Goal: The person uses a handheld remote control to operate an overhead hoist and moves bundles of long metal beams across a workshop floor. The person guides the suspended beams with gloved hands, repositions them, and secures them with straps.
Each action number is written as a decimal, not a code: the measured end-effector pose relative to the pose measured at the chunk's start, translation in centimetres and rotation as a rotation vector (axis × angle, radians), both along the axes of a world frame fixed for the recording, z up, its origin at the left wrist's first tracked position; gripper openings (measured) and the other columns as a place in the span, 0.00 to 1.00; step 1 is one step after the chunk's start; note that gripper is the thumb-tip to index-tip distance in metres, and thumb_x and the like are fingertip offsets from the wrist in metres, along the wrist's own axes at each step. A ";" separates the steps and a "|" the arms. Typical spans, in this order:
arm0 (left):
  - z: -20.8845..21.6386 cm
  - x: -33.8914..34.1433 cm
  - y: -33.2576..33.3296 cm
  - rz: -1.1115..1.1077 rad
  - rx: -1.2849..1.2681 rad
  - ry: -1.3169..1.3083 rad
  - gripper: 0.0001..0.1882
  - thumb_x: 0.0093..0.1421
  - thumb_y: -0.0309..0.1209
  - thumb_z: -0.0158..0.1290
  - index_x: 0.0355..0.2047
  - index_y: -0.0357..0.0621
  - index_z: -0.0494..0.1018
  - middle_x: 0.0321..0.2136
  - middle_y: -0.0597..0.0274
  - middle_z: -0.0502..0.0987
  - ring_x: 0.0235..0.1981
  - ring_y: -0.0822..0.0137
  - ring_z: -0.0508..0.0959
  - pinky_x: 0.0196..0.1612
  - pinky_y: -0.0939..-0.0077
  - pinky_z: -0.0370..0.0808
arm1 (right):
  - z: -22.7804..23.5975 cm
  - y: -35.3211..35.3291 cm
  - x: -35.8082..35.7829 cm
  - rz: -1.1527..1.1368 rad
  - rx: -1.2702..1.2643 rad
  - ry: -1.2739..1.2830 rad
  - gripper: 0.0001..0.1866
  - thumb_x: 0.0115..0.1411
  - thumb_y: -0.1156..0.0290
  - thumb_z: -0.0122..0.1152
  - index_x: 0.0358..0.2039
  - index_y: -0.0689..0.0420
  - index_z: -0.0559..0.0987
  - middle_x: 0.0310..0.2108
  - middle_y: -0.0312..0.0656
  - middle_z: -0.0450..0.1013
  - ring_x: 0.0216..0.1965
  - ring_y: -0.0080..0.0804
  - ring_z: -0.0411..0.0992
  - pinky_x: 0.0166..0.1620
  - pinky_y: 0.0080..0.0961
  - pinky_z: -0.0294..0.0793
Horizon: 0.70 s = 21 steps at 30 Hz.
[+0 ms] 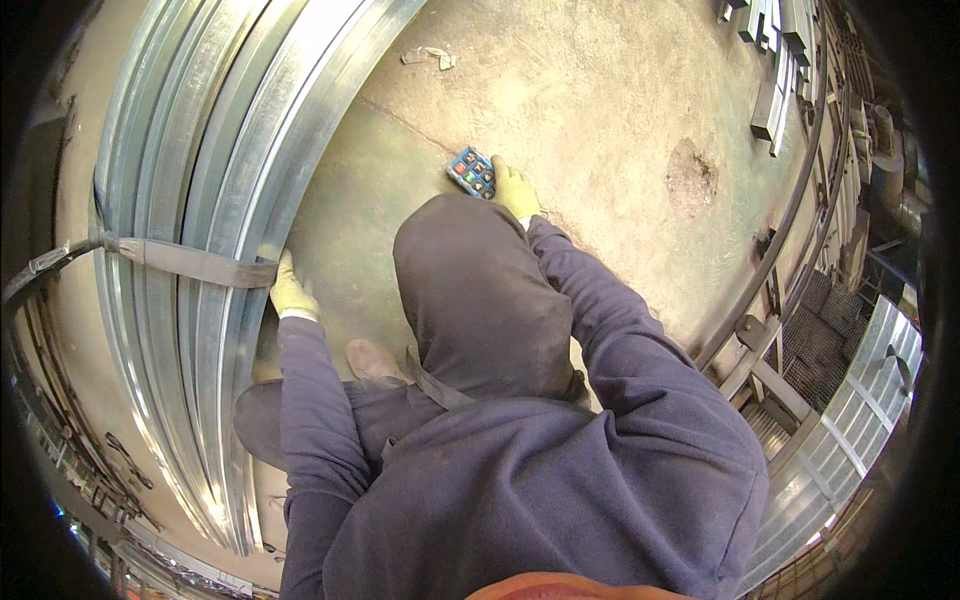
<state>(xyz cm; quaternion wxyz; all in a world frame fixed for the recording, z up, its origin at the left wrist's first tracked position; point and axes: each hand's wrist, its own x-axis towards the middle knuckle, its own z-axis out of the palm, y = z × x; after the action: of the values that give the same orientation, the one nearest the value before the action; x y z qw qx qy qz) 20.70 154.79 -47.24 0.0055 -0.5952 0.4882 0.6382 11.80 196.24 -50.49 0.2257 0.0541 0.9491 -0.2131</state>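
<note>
My left hand point(290, 292), in a pale yellow glove, is closed at the near side of a bundle of long galvanized steel profiles point(195, 190). Its fingers are at the grey webbing strap point(190, 262) that crosses the bundle, where the strap bends down over the edge; the fingertips are partly hidden. Farther out on the floor side, my right hand point(513, 190), gloved the same, grips the right side of a blue remote control point(472, 174) with rows of coloured buttons. The remote is low, close to the floor, just beyond my dark-trousered knee.
My bent knee point(480, 290) stands between my arms on the stained concrete floor point(590, 110). A crumpled scrap point(428, 58) lies ahead. Square steel tubes point(775, 90) are at the far right. A metal frame point(780, 390) and corrugated sheet point(840, 440) stand at the right.
</note>
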 end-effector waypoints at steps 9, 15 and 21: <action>-1.4 -0.6 0.2 0.131 0.019 0.084 0.35 0.59 0.35 0.69 0.64 0.48 0.68 0.63 0.63 0.71 0.65 0.54 0.70 0.68 0.49 0.62 | 4.5 0.6 -3.2 -0.507 -0.849 -0.289 0.37 0.51 0.57 0.81 0.56 0.63 0.76 0.44 0.43 0.80 0.42 0.30 0.78 0.49 0.28 0.78; -2.5 -0.5 -0.2 0.130 -0.041 0.056 0.28 0.58 0.33 0.70 0.58 0.48 0.75 0.55 0.64 0.78 0.57 0.63 0.76 0.61 0.57 0.69 | 4.9 -1.1 -4.6 -0.799 -1.366 -0.518 0.30 0.67 0.45 0.64 0.54 0.59 0.79 0.42 0.40 0.81 0.37 0.27 0.79 0.41 0.25 0.81; -4.9 0.1 -0.2 0.104 -0.231 0.208 0.26 0.59 0.28 0.69 0.57 0.34 0.76 0.54 0.64 0.79 0.51 0.68 0.77 0.57 0.71 0.72 | 8.6 -1.8 -6.4 -0.805 -1.604 -0.660 0.32 0.67 0.42 0.61 0.57 0.58 0.78 0.43 0.42 0.82 0.38 0.31 0.81 0.44 0.30 0.85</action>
<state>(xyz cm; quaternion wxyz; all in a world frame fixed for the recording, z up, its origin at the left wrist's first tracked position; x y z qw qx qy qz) 20.82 154.62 -52.16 -0.1467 -0.5471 0.5248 0.6353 5.35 194.40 -41.93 0.3615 0.2631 0.3191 -0.8356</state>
